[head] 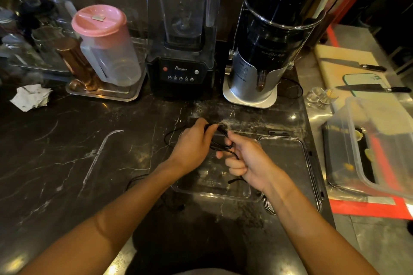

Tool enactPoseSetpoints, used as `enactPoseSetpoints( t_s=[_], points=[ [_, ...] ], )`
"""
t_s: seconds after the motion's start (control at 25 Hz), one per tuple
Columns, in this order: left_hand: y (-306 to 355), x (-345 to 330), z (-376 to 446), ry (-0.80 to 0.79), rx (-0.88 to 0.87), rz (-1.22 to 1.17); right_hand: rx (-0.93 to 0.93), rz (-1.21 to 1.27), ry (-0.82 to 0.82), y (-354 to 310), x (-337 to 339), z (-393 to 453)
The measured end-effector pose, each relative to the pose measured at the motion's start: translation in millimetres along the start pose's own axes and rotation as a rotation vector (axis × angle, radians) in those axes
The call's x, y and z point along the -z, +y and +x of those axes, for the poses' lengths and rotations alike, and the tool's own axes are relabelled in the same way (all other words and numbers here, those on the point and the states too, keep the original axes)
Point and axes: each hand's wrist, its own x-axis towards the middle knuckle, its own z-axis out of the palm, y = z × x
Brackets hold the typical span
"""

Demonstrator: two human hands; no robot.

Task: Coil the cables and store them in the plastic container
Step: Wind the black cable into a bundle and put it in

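Dark marble counter: both hands pinch black cable above clear container.

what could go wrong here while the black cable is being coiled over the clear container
1. The black cable is thin and dark against the dark counter; loose loops trailing near the left hand could snag or tangle.
2. The free end by the right hand dangles and may spring the coil open.
3. The clear container is hard to see, so the coil might be dropped outside it.
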Motion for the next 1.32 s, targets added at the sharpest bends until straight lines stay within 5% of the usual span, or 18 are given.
enactPoseSetpoints(
  t_s=[0.2, 0.4, 0.68, 0.96, 1.32],
  points=[
    [-5.6, -0.1, -3.0, -0.035, -0.047, -0.075, -0.083, 0.091, -0.073, 2.4, 6.0, 4.7],
    [-10.3, 9.7, 1.3, -0.227, 0.044, -0.209, 0.049, -0.118, 0.083, 9.8, 1.6, 7.8],
    [0.0, 0.6, -5.4, -0.007, -0.077, 0.075, 0.001, 0.013, -0.062, 4.8, 0.9, 3.1],
    [-7.3, 0.2, -2.1, -0.045, -0.006, -0.070, 0.154, -0.246, -0.116, 6.8, 6.5, -1.2],
    [-1.8, 5.0, -6.4, -0.113, 0.071, -0.309, 0.369, -0.202, 0.014, 12.4, 6.7, 7.0]
  ],
)
